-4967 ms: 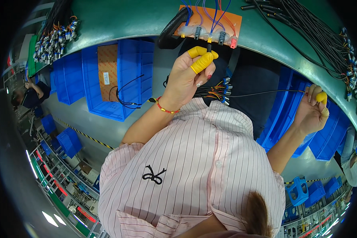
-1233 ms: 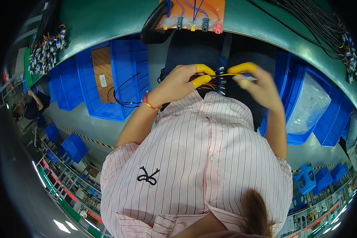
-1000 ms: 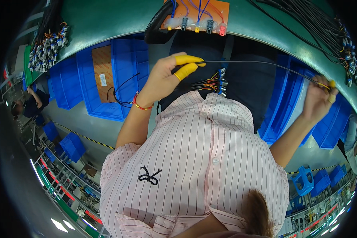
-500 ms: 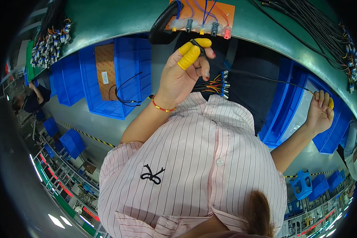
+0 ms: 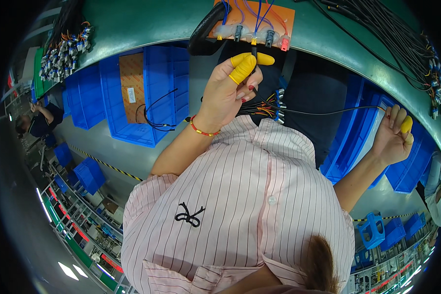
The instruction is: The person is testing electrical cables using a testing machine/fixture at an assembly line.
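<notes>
My left hand (image 5: 229, 90), with yellow finger cots on thumb and forefinger, pinches the black connector end of a cable (image 5: 323, 114). The tip of that end meets a yellow socket (image 5: 254, 41) on the edge of an orange board (image 5: 252, 17). Blue, purple and red wires run over the board, and black sockets and a red socket (image 5: 285, 43) sit beside the yellow one. Out to the right, my right hand (image 5: 392, 137) has its fingers closed on the cable's other end, with a yellow cot on one finger. Between both hands the cable sags slightly.
The board lies at the front edge of a green bench (image 5: 142, 24), beside a thick black handle-like piece (image 5: 206, 32). Cable bundles with metal connectors (image 5: 66, 51) hang left and lie right. More connectors (image 5: 279, 105) rest at my lap. Blue bins (image 5: 157, 93) stand below the bench.
My left hand has moved slightly up and right, turning the connector end upright against the yellow socket. My right hand has shifted little; the cable between them now sags more.
</notes>
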Demonstrator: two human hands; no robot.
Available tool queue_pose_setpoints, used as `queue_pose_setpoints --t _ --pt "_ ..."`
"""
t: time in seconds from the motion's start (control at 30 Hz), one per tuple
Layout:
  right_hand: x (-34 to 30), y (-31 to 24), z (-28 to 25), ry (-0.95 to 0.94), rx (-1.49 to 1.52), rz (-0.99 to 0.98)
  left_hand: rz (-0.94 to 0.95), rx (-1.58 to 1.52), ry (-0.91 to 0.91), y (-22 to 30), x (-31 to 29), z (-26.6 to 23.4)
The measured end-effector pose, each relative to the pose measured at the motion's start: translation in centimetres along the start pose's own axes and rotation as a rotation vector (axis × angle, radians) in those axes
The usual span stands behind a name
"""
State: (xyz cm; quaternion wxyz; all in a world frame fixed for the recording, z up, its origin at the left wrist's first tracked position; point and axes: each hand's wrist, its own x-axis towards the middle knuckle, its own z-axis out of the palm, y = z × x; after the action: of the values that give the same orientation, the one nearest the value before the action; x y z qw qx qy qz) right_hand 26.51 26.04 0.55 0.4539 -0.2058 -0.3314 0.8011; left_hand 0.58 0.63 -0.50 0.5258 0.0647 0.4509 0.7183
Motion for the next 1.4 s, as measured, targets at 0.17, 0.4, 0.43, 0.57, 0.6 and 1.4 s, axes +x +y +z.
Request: queue_pose_setpoints --t 0.17,0.4,0.43,0.57,0.6,1.4 --pt "-0.3 1.2 1.8 -0.076 -0.17 -0.028 0.004 -0.003 0.0 0.3 0.3 0.0" --pt "-1.3 0.9 4.8 -0.157 -0.296 -0.138 -0.008 0.034 0.025 0.8 0.1 -0.1" --pt "-1.9 0.0 5.0 -0.227 -0.348 -0.213 -0.005 0.043 0.02 1.2 0.0 0.1" --pt "-4.6 -3.5 10.0 -0.445 -0.172 -0.536 -0.02 0.118 0.032 1.5 0.3 0.4" --pt "-4.7 -5.2 9.2 -0.563 -0.221 -0.576 -0.013 0.124 0.075 1.6 -0.2 -0.1" --pt "-4.0 1.1 9.6 -0.53 -0.335 -0.137 -0.044 0.09 0.129 2.1 0.9 0.3"
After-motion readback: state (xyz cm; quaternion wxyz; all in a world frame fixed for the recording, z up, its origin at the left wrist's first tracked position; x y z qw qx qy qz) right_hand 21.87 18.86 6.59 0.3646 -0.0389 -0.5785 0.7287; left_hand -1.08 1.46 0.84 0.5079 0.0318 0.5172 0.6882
